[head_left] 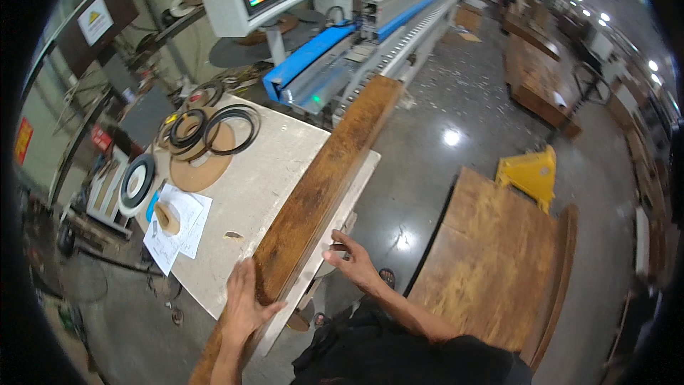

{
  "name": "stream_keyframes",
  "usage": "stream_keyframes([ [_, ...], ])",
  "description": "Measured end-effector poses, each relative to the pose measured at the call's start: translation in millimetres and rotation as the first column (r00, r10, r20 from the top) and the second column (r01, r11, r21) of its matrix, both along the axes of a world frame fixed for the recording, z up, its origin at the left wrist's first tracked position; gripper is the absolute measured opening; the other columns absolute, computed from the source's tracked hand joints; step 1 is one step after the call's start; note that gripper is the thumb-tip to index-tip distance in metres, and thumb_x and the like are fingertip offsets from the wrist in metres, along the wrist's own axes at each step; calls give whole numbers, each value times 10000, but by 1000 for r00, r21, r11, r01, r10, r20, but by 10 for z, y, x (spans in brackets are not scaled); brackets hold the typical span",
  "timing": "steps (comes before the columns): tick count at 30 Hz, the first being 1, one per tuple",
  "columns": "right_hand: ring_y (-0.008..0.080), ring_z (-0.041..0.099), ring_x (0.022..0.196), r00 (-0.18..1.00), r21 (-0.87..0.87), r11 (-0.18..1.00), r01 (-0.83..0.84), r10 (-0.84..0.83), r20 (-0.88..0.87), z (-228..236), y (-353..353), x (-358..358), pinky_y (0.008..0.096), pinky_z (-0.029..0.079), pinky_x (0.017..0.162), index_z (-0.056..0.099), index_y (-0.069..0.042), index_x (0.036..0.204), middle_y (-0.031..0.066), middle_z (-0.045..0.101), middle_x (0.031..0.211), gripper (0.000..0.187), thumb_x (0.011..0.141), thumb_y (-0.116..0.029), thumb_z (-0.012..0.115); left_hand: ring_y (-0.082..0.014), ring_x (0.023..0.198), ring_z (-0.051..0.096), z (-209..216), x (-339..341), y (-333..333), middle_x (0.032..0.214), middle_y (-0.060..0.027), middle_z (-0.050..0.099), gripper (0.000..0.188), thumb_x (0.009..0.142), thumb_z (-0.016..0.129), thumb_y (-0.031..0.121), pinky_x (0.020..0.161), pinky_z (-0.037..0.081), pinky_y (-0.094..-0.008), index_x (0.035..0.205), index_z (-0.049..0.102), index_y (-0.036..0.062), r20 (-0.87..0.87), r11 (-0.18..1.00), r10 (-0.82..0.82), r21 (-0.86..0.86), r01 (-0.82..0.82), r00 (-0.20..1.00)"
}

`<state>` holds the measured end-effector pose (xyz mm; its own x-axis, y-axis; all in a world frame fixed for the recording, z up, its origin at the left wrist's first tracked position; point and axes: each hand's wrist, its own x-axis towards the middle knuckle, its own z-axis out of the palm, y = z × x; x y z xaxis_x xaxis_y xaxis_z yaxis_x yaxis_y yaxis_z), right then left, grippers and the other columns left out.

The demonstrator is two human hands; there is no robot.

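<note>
Evidently, I am viewing an early stage of the work: a long brown board [328,178] is lying lengthwise along the right side of the pale table [274,171], its far end reaching the near end of the blue-and-grey machine [306,68]. The left hand [246,306] is resting wide across the board toward its near end, fingers and thumb spread; I cannot tell whether it is clamping. The right hand [353,264] is hovering just beside the board's right edge, its fingers half curled and apparently holding nothing. Placement and rough alignment are appearing done, in my judgement; passage along the machine is seemingly remaining, since the board is lying almost wholly on this side. Brown panels [484,264] are lying at right, whether finished or waiting I cannot tell.
</note>
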<state>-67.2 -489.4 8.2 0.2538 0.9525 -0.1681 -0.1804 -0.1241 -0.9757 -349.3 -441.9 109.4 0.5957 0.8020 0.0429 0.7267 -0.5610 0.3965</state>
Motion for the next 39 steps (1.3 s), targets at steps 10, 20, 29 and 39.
stream_keyframes([
  [10,271,568,1206,997,111,993,40,-47,57,229,577,1584,364,549,929,437,37,1475,201,518,1379,729,927,-335,742,-453,1296,428,-33,564,93,1464,-295,406,1147,530,956,210,1110,377,-498,1534,417,86,-109,972,223,-46,-229,969],
  [20,343,635,1145,978,277,958,75,-126,168,842,2658,2663,414,606,842,148,79,1571,346,437,1437,1016,913,-439,723,-450,1328,416,863,663,860,1537,-276,363,1163,456,954,108,1126,360,-495,1515,474,147,-193,967,255,81,-243,948],
  [29,163,677,627,952,-12,1000,24,-19,307,541,4674,3749,281,571,544,554,107,1213,143,698,873,494,889,-209,750,-469,1318,406,605,1003,2199,1510,-295,386,931,497,922,136,1133,369,-498,1381,630,140,-184,953,291,-35,-302,939],
  [39,218,697,561,852,-77,995,59,-10,524,322,5582,4301,318,549,477,545,167,1159,199,711,882,491,870,-165,763,-452,1308,419,74,1680,3247,1499,-272,396,933,518,941,153,1138,367,-487,1394,622,187,-226,947,280,-95,-307,933],
])
